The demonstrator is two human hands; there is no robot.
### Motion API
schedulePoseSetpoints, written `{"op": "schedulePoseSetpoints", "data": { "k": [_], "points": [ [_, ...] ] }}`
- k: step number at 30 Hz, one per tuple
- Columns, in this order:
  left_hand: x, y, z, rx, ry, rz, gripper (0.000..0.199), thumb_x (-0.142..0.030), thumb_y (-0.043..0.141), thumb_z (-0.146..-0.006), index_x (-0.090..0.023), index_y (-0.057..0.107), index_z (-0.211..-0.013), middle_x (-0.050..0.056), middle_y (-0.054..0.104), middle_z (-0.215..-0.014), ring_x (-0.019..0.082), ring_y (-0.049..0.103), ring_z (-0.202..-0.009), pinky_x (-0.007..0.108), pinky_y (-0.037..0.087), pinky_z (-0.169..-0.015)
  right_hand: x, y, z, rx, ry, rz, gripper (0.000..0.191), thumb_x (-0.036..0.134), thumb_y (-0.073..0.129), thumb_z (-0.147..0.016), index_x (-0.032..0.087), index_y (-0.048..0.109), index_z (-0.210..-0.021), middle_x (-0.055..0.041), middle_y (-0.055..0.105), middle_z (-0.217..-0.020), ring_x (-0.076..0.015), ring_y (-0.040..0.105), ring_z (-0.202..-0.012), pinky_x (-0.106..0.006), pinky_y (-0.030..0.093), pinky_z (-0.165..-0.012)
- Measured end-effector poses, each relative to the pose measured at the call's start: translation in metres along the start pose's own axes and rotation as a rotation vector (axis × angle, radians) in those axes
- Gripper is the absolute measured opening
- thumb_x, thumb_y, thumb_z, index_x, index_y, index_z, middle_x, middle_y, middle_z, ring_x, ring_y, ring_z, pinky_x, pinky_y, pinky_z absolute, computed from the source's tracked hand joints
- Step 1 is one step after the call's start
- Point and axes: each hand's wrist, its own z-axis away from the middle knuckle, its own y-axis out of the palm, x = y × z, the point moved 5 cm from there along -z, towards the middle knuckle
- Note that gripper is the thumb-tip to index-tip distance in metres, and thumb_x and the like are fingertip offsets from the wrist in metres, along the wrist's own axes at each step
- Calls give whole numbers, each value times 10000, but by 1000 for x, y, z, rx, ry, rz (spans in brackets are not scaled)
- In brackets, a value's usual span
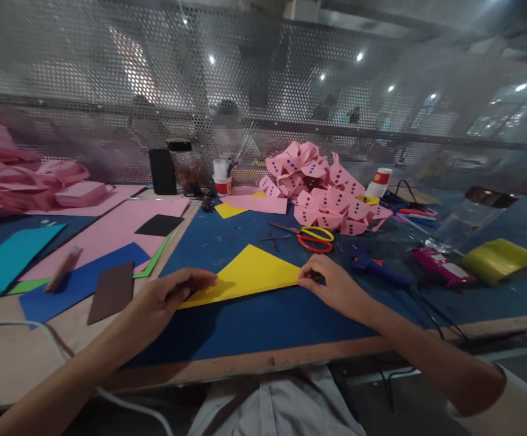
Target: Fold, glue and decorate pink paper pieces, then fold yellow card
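A yellow sheet of paper, folded into a triangle, lies over the blue mat with its long folded edge toward me. My left hand pinches the left corner between thumb and fingers. At the right corner, my right hand has its fingertips closed on the paper. Just beyond the triangle rest scissors with one yellow and one red handle loop. A blue glue gun lies to the right of my right hand.
Colored sheets, including a blue one and a brown one, lie on the left. Folded pink paper pieces are heaped at the back. A clear jar, a magenta tool and a white cable are also around.
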Motion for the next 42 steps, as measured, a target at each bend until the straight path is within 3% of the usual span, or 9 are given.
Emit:
{"op": "schedulePoseSetpoints", "data": {
  "k": [5, 11, 14, 17, 22, 28, 32, 38, 42],
  "points": [
    [-19, -8, -21, 18, 37, -60, 316, -456, 519, -911, -278, 689, -1109, 33, 738, -1128, 254, 672, -1067, 364, 523, -964, -2, -1, -1, -32, 23, -4, 48, 184, 643, -884, 208, 642, -843, -26, 619, -871, -181, 586, -838, -312, 471, -751],
    [-32, 6, -58, 171, 60, -193, 319, -489, 508, -908, -292, 688, -1082, 37, 725, -1143, 265, 659, -1057, 335, 536, -858, 4, -3, 2, -20, -14, -49, 53, 198, 627, -912, 225, 637, -867, -43, 623, -905, -193, 592, -865, -333, 496, -777],
    [-35, 10, -73, 163, 105, -289, 305, -469, 489, -918, -294, 681, -1078, 48, 711, -1151, 274, 651, -1039, 334, 529, -804, 11, -5, 2, -41, -56, -58, 55, 210, 604, -934, 240, 631, -897, -55, 618, -927, -200, 593, -889, -336, 503, -780],
    [-32, 8, -83, 101, 143, -318, 311, -475, 491, -913, -282, 683, -1064, 58, 704, -1147, 278, 645, -1038, 342, 522, -815, 16, -8, 2, -84, -85, -39, 75, 198, 581, -944, 252, 622, -911, -60, 605, -925, -204, 592, -890, -337, 511, -774],
    [-16, 0, -86, 35, 53, -273, 401, -578, 507, -869, -293, 693, -1080, 47, 727, -1089, 262, 681, -890, 310, 530, -667, 21, -10, 2, -87, -133, 16, 89, 183, 575, -947, 257, 624, -956, -62, 605, -932, -208, 585, -902, -354, 512, -792],
    [-7, 4, -79, 42, 35, -257, 458, -611, 516, -850, -268, 706, -1087, 49, 754, -1028, 254, 686, -847, 310, 535, -722, 23, -14, 10, -166, -152, 60, 63, 191, 569, -950, 237, 612, -950, -58, 589, -938, -203, 578, -909, -357, 494, -814],
    [-6, -1, -82, 55, 24, -89, 462, -600, 529, -859, -245, 693, -1106, 49, 755, -1038, 254, 695, -918, 321, 549, -769, 21, -24, 9, -292, -147, 71, 56, 211, 561, -962, 232, 596, -924, -53, 574, -929, -202, 570, -914, -361, 485, -826],
    [-6, -25, -81, -57, -29, 294, 469, -557, 594, -846, -189, 686, -1121, 17, 740, -1004, 252, 691, -930, 299, 556, -822, 26, -43, 10, -506, -158, 117, 57, 190, 561, -959, 231, 592, -937, -58, 572, -955, -202, 566, -920, -359, 492, -799],
    [-7, -19, -71, 22, -157, 534, 508, -577, 524, -893, -202, 650, -1212, 86, 735, -1070, 262, 696, -960, 364, 562, -883, 29, -40, 16, -515, -198, 204, 69, 163, 584, -941, 231, 592, -942, -58, 591, -943, -216, 567, -936, -390, 485, -832]
  ]
}}
